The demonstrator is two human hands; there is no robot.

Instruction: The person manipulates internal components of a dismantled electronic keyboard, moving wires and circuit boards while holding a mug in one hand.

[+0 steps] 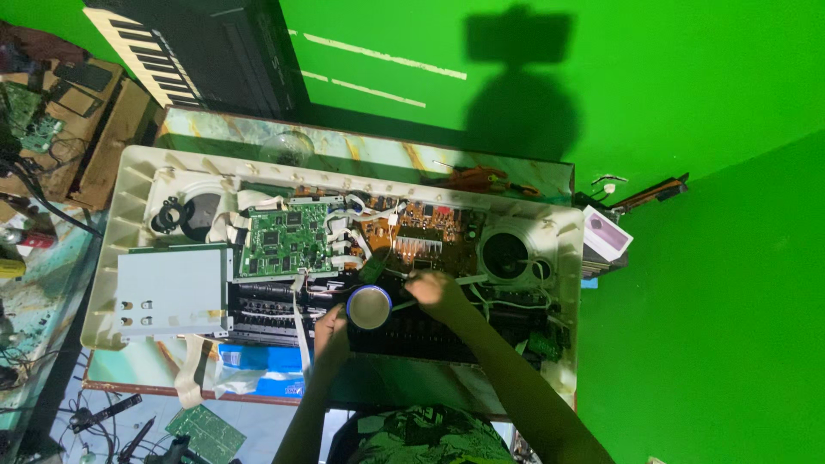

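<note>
An opened electronic keyboard (pixel 120 206) lies upside down on a table, its cream shell showing a green circuit board (pixel 284 239), an orange-brown board (pixel 421 228) and white ribbon cables. My left hand (pixel 332 331) holds a small round tin (pixel 369 307) with a blue rim over the dark key section. My right hand (pixel 436 292) grips a thin light stick-like tool (pixel 471 280), held just right of the tin; which end is its tip is too small to tell.
A grey metal box (pixel 172 292) sits in the shell's left part, a round speaker (pixel 507 255) at the right. Another keyboard (pixel 172 51) leans at the back left. Loose boards, cables and tools clutter the left side and floor. A green wall surrounds the table.
</note>
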